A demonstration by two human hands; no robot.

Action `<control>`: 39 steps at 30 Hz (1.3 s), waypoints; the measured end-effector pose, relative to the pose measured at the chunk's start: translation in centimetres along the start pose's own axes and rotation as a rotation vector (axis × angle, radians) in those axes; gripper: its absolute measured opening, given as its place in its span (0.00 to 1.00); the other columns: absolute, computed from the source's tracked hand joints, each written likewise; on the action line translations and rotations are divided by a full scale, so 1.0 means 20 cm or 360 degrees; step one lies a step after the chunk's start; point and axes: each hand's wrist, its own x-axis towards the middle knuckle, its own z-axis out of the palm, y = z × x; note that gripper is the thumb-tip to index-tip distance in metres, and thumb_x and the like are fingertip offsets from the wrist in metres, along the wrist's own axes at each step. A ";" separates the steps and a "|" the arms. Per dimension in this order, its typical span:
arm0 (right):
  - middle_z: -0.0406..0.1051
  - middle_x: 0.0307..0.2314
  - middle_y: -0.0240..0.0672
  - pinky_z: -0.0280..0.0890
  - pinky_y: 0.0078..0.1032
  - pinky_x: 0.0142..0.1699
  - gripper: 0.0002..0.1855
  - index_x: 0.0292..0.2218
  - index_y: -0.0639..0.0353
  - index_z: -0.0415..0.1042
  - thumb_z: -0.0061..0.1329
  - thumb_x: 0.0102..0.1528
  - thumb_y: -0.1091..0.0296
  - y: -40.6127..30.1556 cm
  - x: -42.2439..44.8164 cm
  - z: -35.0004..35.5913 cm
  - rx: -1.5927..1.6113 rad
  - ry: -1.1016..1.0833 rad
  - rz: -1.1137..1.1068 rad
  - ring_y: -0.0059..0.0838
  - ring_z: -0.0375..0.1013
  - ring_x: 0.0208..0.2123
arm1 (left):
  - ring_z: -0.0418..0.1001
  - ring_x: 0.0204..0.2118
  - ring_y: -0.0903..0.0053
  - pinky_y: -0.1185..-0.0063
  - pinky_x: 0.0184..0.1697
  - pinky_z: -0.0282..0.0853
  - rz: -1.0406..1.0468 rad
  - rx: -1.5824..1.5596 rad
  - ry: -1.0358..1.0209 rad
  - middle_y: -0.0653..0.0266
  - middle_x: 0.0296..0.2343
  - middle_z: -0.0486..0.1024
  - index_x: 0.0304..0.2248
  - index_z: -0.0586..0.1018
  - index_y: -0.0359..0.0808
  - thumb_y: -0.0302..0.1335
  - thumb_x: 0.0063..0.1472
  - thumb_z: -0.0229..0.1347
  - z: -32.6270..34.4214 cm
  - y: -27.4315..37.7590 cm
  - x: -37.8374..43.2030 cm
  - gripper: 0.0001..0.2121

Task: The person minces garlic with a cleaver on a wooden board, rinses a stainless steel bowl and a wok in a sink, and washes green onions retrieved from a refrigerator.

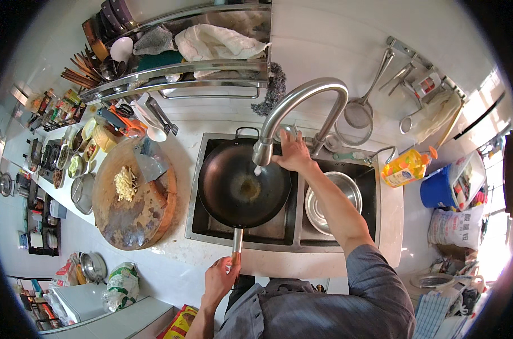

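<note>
My left hand (221,273) grips the wooden handle (236,259) of a dark wok (222,186). The wok rests over the left basin of a double steel sink (265,241), with a brownish patch of liquid at its bottom. Fingers apart, my right hand (296,151) reaches past the wok's right side, behind the spout of an arched steel faucet (307,87). Whether its fingertips touch anything at the faucet's base I cannot tell. A bit of white water shows just under the spray head (262,152). A steel bowl (318,212) sits in the right basin, partly covered by my forearm.
Left of the sink, a round wooden chopping block (112,220) bears chopped pale food (125,184) and a cleaver (151,159). An orange soap bottle (402,168) stands at right. Strainers (358,113) hang on the wall, near a steel rack (222,65) with cloths.
</note>
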 end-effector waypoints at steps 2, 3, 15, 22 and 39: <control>0.57 0.57 0.54 0.57 0.43 0.60 0.44 0.61 0.63 0.50 0.56 0.52 0.51 0.06 0.01 -0.08 0.0480 0.0201 0.0003 0.51 0.57 0.59 | 0.78 0.33 0.59 0.68 0.36 0.73 0.0161 0.0016 0.0030 0.52 0.33 0.79 0.39 0.78 0.32 0.34 0.56 0.61 -0.03 0.07 0.06 0.15; 0.60 0.54 0.53 0.58 0.41 0.59 0.42 0.60 0.62 0.52 0.56 0.53 0.53 0.03 0.02 -0.15 0.0836 0.0303 0.0056 0.48 0.61 0.57 | 0.78 0.35 0.58 0.68 0.38 0.73 0.0230 0.0031 0.0090 0.51 0.34 0.78 0.39 0.78 0.31 0.33 0.56 0.61 -0.06 0.10 0.09 0.15; 0.73 0.36 0.38 0.68 0.26 0.45 0.38 0.57 0.71 0.58 0.61 0.52 0.65 -0.17 0.35 -0.52 0.1593 0.0855 -0.0259 0.25 0.72 0.39 | 0.62 0.57 0.61 0.61 0.58 0.58 0.2002 0.1312 0.1021 0.59 0.45 0.72 0.40 0.77 0.31 0.20 0.55 0.51 -0.87 1.47 1.01 0.11; 0.74 0.28 0.41 0.67 0.30 0.40 0.11 0.37 0.61 0.73 0.54 0.51 0.69 -0.18 0.23 -0.61 0.1898 0.0911 -0.0317 0.32 0.74 0.32 | 0.56 0.63 0.61 0.56 0.66 0.44 0.1529 0.2104 0.0512 0.58 0.44 0.75 0.39 0.81 0.30 0.31 0.61 0.47 -0.79 1.73 1.31 0.15; 0.73 0.32 0.36 0.64 0.23 0.42 0.21 0.44 0.69 0.71 0.54 0.57 0.60 -0.13 -0.07 -0.14 0.2275 0.0735 0.0370 0.22 0.68 0.34 | 0.63 0.58 0.68 0.61 0.62 0.52 0.2068 0.1467 0.1077 0.62 0.42 0.76 0.36 0.81 0.36 0.29 0.56 0.57 -0.78 1.54 1.20 0.09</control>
